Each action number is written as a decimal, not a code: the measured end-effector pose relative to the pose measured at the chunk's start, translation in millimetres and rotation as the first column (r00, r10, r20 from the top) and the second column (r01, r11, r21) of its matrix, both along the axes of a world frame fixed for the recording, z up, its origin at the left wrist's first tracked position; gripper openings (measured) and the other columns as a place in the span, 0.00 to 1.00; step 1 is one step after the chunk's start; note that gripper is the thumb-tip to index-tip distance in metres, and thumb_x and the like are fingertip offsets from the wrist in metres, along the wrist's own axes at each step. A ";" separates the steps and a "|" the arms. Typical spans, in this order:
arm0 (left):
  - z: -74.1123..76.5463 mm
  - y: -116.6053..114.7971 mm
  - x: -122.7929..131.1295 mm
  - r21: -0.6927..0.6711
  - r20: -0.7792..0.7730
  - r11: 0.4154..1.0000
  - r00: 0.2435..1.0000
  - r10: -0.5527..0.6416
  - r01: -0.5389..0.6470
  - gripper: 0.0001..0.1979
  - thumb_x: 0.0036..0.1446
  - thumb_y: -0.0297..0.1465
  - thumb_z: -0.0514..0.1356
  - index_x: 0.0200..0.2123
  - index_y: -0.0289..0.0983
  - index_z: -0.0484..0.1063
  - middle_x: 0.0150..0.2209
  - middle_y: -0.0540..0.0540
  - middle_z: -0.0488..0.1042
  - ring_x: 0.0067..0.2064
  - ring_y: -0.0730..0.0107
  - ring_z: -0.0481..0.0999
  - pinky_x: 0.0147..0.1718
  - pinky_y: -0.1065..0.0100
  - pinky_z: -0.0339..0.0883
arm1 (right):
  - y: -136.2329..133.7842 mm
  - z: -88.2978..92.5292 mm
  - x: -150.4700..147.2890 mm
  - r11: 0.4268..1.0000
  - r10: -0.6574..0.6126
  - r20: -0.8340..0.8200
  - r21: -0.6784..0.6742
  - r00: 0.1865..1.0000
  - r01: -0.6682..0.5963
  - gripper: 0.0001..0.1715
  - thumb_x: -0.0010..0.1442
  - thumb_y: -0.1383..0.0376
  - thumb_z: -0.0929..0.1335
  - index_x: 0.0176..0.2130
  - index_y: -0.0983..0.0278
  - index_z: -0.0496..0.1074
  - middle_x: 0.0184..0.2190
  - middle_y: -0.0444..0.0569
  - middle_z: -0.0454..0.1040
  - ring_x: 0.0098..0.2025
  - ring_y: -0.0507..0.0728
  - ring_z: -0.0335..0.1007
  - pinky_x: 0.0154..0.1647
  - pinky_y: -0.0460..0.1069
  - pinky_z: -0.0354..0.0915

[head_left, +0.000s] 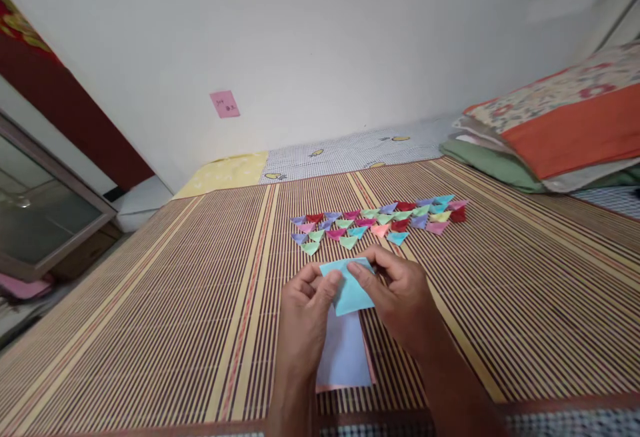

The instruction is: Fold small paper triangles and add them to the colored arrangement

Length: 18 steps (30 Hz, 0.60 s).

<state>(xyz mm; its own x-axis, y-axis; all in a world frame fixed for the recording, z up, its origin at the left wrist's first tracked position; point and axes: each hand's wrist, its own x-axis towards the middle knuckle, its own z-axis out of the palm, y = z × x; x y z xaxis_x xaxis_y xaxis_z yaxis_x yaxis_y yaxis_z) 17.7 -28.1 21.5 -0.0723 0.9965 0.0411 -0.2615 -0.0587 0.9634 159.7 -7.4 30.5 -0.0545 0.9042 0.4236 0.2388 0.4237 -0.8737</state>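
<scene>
Both hands grasp one turquoise, four-sided piece of thin paper [356, 295]. The left hand [309, 297] pinches it at the left edge, with the thumb on the face and the fingers curled behind. The right hand [400, 290] grips the upper right portion; its thumb presses on the face near the top edge, and its fingers are bent at the far side. The turquoise paper is positioned between the two hands, its face tilted toward the wearer.

Below the turquoise paper in the view, a flat rectangular stack of lavender and pink paper sheets [344, 353] lies between the forearms, lavender side uppermost. A pink edge shows along its right and near sides.

Beyond the hands, small triangular pieces of coloured paper [365, 222] are arranged in staggered rows. Colours include green, lavender, magenta, red, pink, yellow and turquoise. The rows extend farther to the right than to the left of the hands.

The supporting surface is a brown-and-tan striped slatted mat [165, 303]. At its far right rests a pile of folded orange, floral and green bedding [575, 137].
</scene>
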 end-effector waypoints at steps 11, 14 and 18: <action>-3.1 1.9 -7.1 -0.056 0.090 0.993 0.991 -0.100 0.105 0.11 0.50 0.33 0.73 0.29 0.33 0.77 0.23 0.50 0.76 0.24 0.76 0.72 0.26 0.74 0.65 | -2.0 0.7 -2.1 0.997 0.025 -0.066 -0.073 0.997 -0.030 0.20 0.66 0.59 0.67 0.24 0.63 0.67 0.19 0.39 0.58 0.22 0.50 0.52 0.22 0.46 0.51; -2.1 3.1 -4.6 -0.071 0.128 0.992 0.988 -0.091 0.101 0.10 0.49 0.32 0.74 0.29 0.32 0.79 0.23 0.49 0.77 0.23 0.75 0.72 0.26 0.74 0.67 | 2.1 -2.9 0.9 0.993 0.028 -0.124 -0.113 0.992 -0.042 0.23 0.67 0.57 0.66 0.23 0.62 0.63 0.19 0.39 0.54 0.22 0.50 0.51 0.21 0.46 0.50; -5.1 5.6 -5.6 -0.107 0.172 0.994 0.985 0.031 -0.012 0.13 0.47 0.35 0.74 0.34 0.32 0.81 0.26 0.46 0.80 0.25 0.72 0.75 0.28 0.71 0.69 | 8.9 -11.2 6.7 0.964 0.156 -0.262 -0.168 0.952 -0.205 0.22 0.69 0.53 0.62 0.29 0.63 0.71 0.24 0.43 0.66 0.27 0.52 0.62 0.27 0.46 0.60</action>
